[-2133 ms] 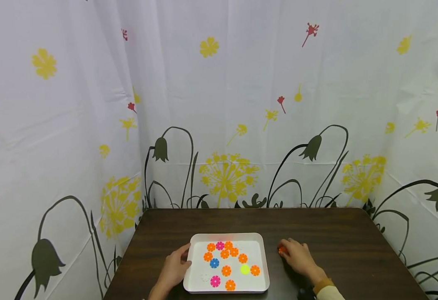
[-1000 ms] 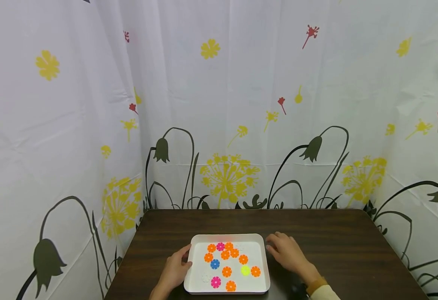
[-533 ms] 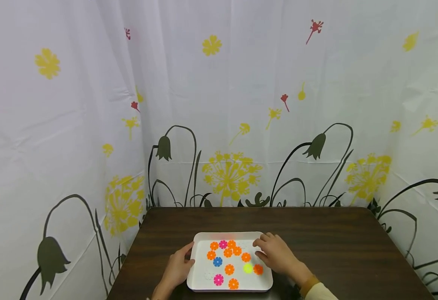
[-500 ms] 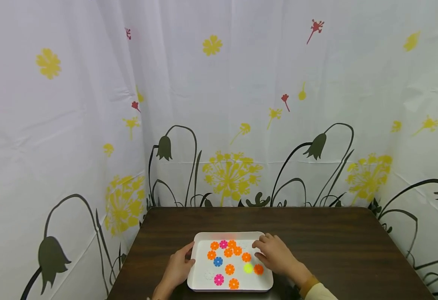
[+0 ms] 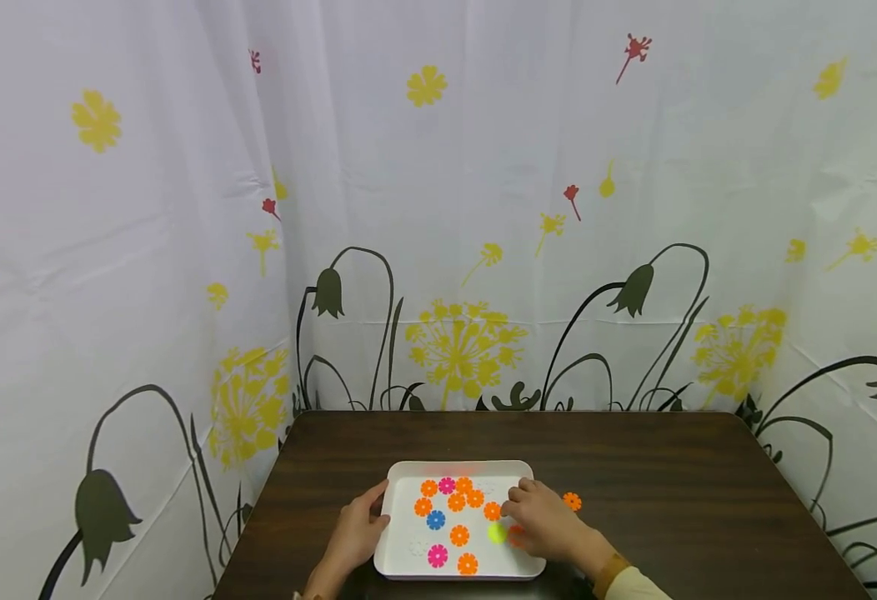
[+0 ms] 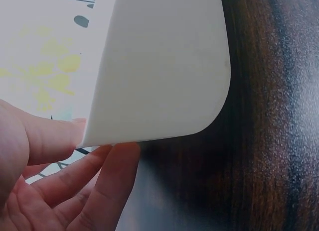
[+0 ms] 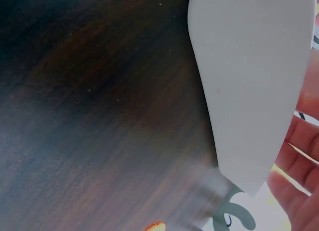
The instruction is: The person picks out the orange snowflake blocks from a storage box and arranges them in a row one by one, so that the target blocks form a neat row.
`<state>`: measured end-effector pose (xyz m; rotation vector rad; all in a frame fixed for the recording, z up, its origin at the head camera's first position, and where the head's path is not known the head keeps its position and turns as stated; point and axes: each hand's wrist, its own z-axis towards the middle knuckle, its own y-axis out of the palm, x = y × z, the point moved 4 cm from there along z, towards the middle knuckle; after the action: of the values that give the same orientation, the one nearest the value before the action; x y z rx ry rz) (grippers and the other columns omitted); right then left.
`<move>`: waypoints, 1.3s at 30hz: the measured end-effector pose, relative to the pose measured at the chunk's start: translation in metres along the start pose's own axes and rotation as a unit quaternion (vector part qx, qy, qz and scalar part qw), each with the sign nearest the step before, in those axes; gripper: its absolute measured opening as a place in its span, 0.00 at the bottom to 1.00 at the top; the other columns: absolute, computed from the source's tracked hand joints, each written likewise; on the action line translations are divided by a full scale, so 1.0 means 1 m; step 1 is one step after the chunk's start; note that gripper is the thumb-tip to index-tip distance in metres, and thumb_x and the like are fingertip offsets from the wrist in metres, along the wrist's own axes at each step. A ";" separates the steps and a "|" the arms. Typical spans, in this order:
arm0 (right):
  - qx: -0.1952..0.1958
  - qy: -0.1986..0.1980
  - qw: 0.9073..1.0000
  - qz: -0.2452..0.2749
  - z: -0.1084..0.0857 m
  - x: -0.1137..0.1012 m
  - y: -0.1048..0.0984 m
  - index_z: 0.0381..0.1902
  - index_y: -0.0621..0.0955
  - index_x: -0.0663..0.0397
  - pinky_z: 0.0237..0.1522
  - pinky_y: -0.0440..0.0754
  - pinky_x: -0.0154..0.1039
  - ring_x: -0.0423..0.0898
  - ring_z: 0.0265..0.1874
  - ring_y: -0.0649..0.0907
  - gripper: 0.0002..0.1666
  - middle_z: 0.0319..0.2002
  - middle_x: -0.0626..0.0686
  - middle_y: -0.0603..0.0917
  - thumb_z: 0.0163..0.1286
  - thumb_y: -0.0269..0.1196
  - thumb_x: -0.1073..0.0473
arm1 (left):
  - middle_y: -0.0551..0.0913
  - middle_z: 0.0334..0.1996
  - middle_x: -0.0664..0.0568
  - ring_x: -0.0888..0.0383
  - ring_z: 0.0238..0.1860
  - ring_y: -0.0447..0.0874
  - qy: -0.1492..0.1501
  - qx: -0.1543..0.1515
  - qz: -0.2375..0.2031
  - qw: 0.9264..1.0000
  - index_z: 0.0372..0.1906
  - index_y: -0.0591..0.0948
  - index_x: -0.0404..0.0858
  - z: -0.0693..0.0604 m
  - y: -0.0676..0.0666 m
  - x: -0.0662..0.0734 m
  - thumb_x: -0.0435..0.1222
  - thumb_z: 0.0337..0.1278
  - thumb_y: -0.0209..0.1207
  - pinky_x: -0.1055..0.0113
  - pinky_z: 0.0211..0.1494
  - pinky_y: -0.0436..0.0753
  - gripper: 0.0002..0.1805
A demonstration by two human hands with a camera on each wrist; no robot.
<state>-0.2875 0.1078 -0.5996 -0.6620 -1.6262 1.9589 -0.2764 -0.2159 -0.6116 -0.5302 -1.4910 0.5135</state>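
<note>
A white tray (image 5: 388, 554) holds flower-shaped pieces: several orange, two pink, a blue (image 5: 435, 520), a yellow (image 5: 497, 532) and faint clear ones. My left hand (image 5: 352, 532) grips its left edge; the left wrist view shows the thumb of that hand (image 6: 65, 178) on the wall (image 6: 164, 66) and fingers below. Over the tray's right side is my right hand (image 5: 549, 523), its fingertips low near an orange piece (image 5: 492, 511). The right wrist view shows this hand (image 7: 299, 173) with parted fingers, tips partly hidden behind the tray wall (image 7: 249, 91).
A single orange piece (image 5: 572, 502) lies on the dark wooden table (image 5: 679, 475), just right of my right hand, and its edge (image 7: 156, 226) shows in the right wrist view. A white curtain (image 5: 348, 167) with flower prints hangs behind the table.
My right hand has moved left from the table to over the tray. The orange piece it held on the table earlier is out of its fingers and uncovered. My left hand stays at the tray.
</note>
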 end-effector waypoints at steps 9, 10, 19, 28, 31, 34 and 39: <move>-0.045 0.001 0.999 -0.023 0.003 -0.003 0.002 0.36 0.89 0.43 0.41 0.71 0.35 0.41 0.34 0.68 0.11 0.32 0.41 0.76 0.56 0.77 0.49 | 0.86 0.52 0.28 0.49 0.39 0.92 0.001 -0.007 -0.003 1.000 0.72 0.74 0.26 0.002 -0.001 0.000 0.22 0.61 0.64 0.56 0.39 0.90 0.32; -0.047 0.000 0.998 -0.028 0.003 -0.003 0.003 0.35 0.89 0.42 0.41 0.71 0.35 0.41 0.34 0.68 0.11 0.32 0.41 0.76 0.56 0.77 0.48 | 0.86 0.52 0.28 0.49 0.39 0.92 0.001 -0.007 -0.003 1.000 0.72 0.74 0.26 0.002 -0.001 0.000 0.21 0.61 0.64 0.56 0.38 0.90 0.32; -0.056 0.014 0.997 -0.046 0.002 -0.003 0.008 0.35 0.90 0.43 0.42 0.72 0.35 0.42 0.34 0.68 0.12 0.32 0.42 0.77 0.56 0.79 0.48 | 0.87 0.51 0.29 0.50 0.38 0.91 0.004 -0.003 0.002 1.000 0.71 0.75 0.26 0.001 -0.002 0.000 0.21 0.61 0.65 0.56 0.38 0.90 0.32; -0.057 0.017 0.997 -0.054 0.003 -0.003 0.008 0.33 0.90 0.43 0.44 0.74 0.36 0.42 0.34 0.69 0.11 0.32 0.42 0.78 0.58 0.80 0.48 | 0.87 0.52 0.30 0.50 0.39 0.92 -0.010 -0.003 0.012 1.000 0.72 0.75 0.28 0.001 -0.002 0.001 0.22 0.62 0.65 0.56 0.39 0.90 0.32; -0.065 0.018 0.996 -0.055 0.005 -0.002 0.009 0.33 0.89 0.43 0.46 0.76 0.37 0.42 0.35 0.70 0.12 0.32 0.42 0.79 0.58 0.80 0.47 | 0.86 0.53 0.29 0.50 0.40 0.92 -0.013 -0.003 0.010 1.000 0.72 0.75 0.28 0.000 -0.002 0.002 0.22 0.62 0.65 0.56 0.39 0.90 0.32; -0.080 0.029 0.995 -0.049 0.007 -0.001 0.009 0.34 0.88 0.44 0.48 0.77 0.39 0.42 0.36 0.70 0.14 0.33 0.42 0.79 0.58 0.80 0.46 | 0.86 0.53 0.29 0.50 0.40 0.92 -0.012 -0.001 0.009 1.000 0.72 0.75 0.28 0.000 -0.002 0.002 0.22 0.62 0.65 0.56 0.39 0.90 0.32; -0.093 0.044 0.994 -0.037 0.009 -0.001 0.010 0.35 0.86 0.43 0.46 0.77 0.40 0.43 0.36 0.71 0.15 0.33 0.42 0.79 0.58 0.81 0.46 | 0.87 0.52 0.30 0.50 0.39 0.91 -0.010 0.001 0.011 1.000 0.72 0.75 0.28 -0.001 -0.002 0.002 0.22 0.61 0.65 0.56 0.38 0.90 0.32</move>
<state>-0.2937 0.0985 -0.6082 -0.7353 -1.7672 1.7159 -0.2756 -0.2161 -0.6088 -0.5404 -1.5057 0.5392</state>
